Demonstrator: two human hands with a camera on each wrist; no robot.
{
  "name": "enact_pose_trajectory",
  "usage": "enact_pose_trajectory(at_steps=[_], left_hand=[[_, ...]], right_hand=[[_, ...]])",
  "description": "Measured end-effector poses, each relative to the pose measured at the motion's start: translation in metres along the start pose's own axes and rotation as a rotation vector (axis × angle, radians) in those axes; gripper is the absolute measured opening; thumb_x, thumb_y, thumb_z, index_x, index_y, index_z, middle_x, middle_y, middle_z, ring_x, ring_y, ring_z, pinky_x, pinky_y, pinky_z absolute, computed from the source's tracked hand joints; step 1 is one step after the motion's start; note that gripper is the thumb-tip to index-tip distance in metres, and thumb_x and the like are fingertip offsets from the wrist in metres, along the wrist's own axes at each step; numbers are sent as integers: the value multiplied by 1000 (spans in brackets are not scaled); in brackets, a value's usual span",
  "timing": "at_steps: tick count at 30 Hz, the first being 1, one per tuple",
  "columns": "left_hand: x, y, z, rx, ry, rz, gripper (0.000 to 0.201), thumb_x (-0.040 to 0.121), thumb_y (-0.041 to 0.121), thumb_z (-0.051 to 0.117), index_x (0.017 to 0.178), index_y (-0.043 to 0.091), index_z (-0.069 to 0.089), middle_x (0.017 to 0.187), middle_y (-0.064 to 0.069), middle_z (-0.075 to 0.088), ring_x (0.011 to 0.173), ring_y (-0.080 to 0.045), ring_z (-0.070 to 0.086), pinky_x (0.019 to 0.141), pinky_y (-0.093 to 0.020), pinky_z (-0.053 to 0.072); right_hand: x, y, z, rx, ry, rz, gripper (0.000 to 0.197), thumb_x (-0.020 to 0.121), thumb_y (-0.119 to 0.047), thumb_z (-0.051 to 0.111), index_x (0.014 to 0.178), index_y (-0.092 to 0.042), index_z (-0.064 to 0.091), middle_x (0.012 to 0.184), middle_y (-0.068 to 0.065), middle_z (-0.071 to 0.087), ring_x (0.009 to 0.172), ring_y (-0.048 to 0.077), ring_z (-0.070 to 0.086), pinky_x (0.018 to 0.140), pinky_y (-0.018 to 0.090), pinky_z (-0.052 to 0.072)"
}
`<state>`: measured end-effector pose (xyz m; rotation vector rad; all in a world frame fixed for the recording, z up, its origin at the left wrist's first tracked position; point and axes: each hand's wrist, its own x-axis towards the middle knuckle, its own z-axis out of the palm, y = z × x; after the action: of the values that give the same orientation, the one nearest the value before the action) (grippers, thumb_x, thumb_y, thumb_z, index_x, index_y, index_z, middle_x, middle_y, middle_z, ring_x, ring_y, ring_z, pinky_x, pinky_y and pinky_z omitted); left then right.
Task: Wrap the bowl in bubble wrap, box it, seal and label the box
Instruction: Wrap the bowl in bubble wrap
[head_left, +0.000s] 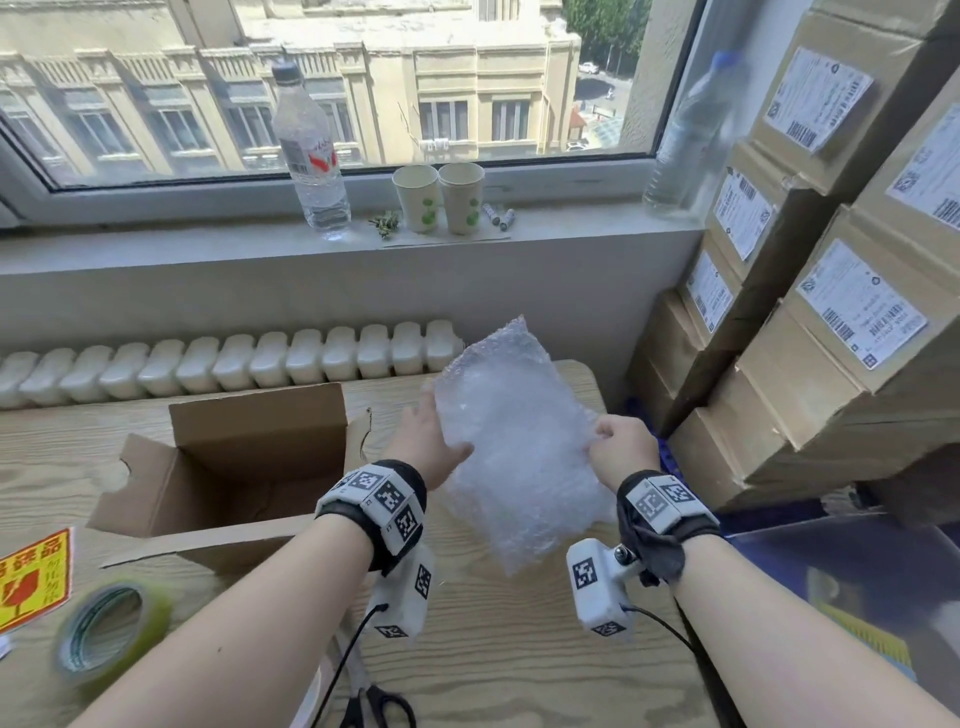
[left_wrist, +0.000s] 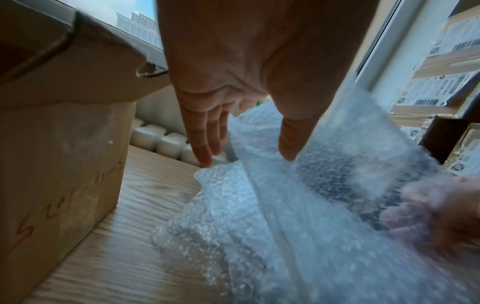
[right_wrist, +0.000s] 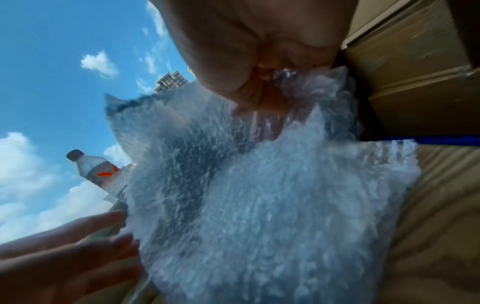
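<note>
A sheet of clear bubble wrap (head_left: 519, 441) is held upright above the wooden table (head_left: 493, 649), just right of the open cardboard box (head_left: 260, 421). My right hand (head_left: 608, 436) pinches its right edge with curled fingers, seen close in the right wrist view (right_wrist: 259, 98). My left hand (head_left: 441, 436) lies against the left edge with straight fingers. In the left wrist view its thumb (left_wrist: 288, 148) rests on the bubble wrap (left_wrist: 298, 205) and its fingers (left_wrist: 205, 152) reach the edge. No bowl shows in any view.
A tape roll (head_left: 109, 629) and a red and yellow fragile label (head_left: 34, 577) lie at the front left. Scissors (head_left: 379, 706) are at the near edge. Labelled cartons (head_left: 831, 312) are stacked on the right. A bottle (head_left: 311, 150) and paper cups (head_left: 439, 197) stand on the sill.
</note>
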<state>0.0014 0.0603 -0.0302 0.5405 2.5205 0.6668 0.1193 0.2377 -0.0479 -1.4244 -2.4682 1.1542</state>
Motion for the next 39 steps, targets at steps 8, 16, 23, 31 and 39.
enact_pose_trajectory(at_steps=[8,16,23,31,39], left_hand=[[-14,-12,-37,-312,135,21,24,91,27,59,108,11,54,75,-1,63,68,-16,61,76,-37,55],[-59,-57,-87,-390,369,119,21,97,22,49,82,15,62,59,-3,59,55,-18,57,62,-28,50],[-99,-128,-137,-581,518,40,26,100,19,40,84,13,59,57,-5,57,36,-6,54,56,-32,54],[-147,-229,-174,-448,625,-93,10,93,11,52,90,16,60,88,-10,67,69,-26,62,72,-34,54],[-193,-292,-178,-217,729,-220,20,85,14,55,105,15,59,110,-11,53,101,-31,54,88,-34,43]], right_hand=[[-24,-19,-21,120,106,-7,11,75,1,51,65,2,52,64,8,43,71,26,35,60,31,30],[-68,-42,-12,319,210,37,20,80,-11,44,68,-17,60,78,10,69,78,31,67,74,39,58],[-130,-91,23,676,-247,6,47,85,-19,70,126,-11,49,85,6,59,72,19,58,48,24,50],[-191,-132,72,629,-418,-117,35,79,20,59,113,9,59,74,13,60,62,19,59,52,17,55],[-238,-159,129,290,-646,-259,23,72,7,75,88,-8,68,79,6,65,66,14,66,68,24,57]])
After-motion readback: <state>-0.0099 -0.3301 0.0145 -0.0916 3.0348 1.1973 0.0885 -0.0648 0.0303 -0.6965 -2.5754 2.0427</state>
